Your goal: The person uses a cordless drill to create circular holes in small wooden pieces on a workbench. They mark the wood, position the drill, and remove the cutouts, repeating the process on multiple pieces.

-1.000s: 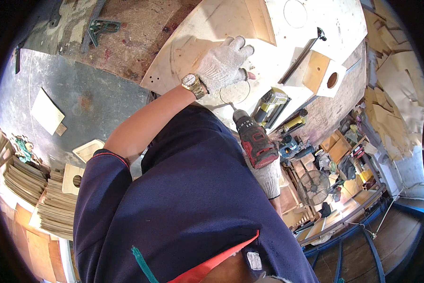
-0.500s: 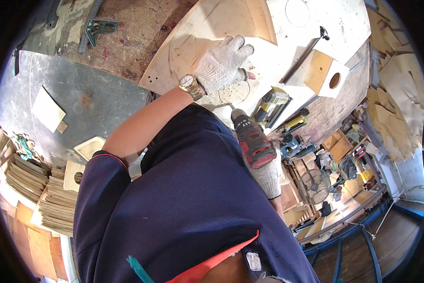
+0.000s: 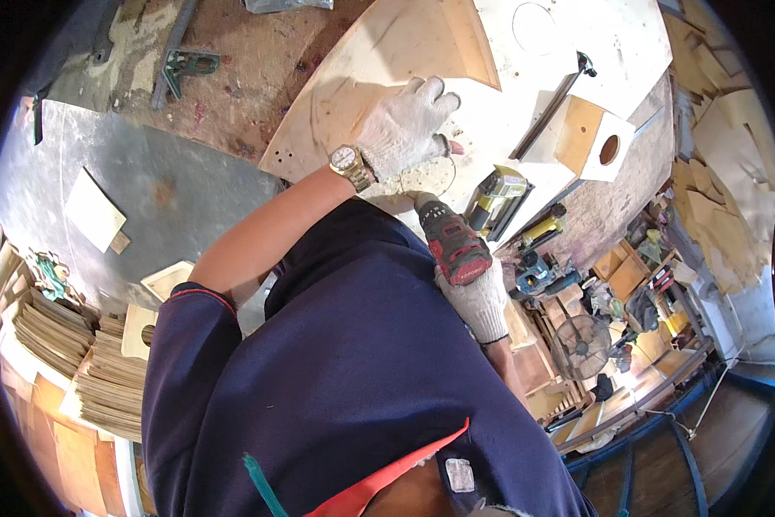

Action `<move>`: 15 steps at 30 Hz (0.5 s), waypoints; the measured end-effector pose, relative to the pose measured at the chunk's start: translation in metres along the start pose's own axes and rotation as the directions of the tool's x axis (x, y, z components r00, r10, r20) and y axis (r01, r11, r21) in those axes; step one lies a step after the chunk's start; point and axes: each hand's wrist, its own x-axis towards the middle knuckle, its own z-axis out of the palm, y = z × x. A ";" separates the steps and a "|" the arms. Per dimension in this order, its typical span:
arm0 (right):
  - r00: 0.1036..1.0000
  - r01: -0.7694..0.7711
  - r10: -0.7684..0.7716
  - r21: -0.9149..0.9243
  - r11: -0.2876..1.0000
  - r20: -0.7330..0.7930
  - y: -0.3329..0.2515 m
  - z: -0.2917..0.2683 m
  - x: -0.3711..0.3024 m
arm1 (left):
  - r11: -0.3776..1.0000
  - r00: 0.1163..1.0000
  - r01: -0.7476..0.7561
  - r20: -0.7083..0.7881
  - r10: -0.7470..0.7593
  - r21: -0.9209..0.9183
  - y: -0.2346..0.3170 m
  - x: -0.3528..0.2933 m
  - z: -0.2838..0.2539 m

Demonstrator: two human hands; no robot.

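My left hand (image 3: 409, 125), in a white knit glove with the thumb tip bare, rests with fingers spread on a pale plywood sheet (image 3: 318, 121). A cordless drill (image 3: 458, 248), red and black, is in my gloved right hand (image 3: 482, 303). Its chuck points at the plywood beside a pencilled circle, just below my left hand. I cannot make out whether the bit is in the wood. Right of the drill lies a yellow-green nail gun (image 3: 501, 191). Past it, a long dark bar clamp (image 3: 547, 112) lies by a wooden box with a round hole (image 3: 577, 142).
A blue power tool (image 3: 535, 274) sits at the right, near a black fan (image 3: 580, 346). Stacked thin boards (image 3: 112, 388) stand at lower left. A loose pale panel (image 3: 94, 211) lies on the grey surface. A green clamp (image 3: 183, 69) is at far left.
The drill and my right hand have moved up and slightly left, bringing the chuck closer to the plywood. My left hand stays spread on the sheet; the whole view has shifted slightly.
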 end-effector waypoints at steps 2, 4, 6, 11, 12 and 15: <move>0.999 0.018 -0.016 0.059 0.998 -0.041 -0.006 -0.003 -0.008 | 1.000 1.000 -0.020 0.011 0.020 0.007 -0.001 0.001 -0.001; 0.990 0.109 -0.097 0.114 0.987 -0.104 -0.006 -0.003 -0.015 | 0.998 0.998 -0.063 0.029 0.063 -0.001 -0.005 0.002 -0.002; 0.979 0.152 -0.128 0.146 0.978 -0.159 -0.005 -0.002 -0.021 | 0.998 0.997 -0.063 0.039 0.062 0.019 -0.002 0.004 -0.003; 0.994 0.056 -0.048 0.083 0.995 -0.097 -0.007 -0.024 -0.043 | 0.997 0.997 -0.071 0.024 0.070 0.036 0.001 0.003 -0.002; 0.981 0.130 -0.102 0.167 0.977 -0.167 0.002 -0.025 -0.052 | 0.998 0.998 -0.053 0.038 0.052 0.033 0.003 0.003 -0.005; 0.960 0.167 -0.099 0.249 0.954 -0.261 0.029 -0.044 -0.074 | 0.999 0.997 -0.023 0.076 0.019 0.042 0.003 0.003 -0.005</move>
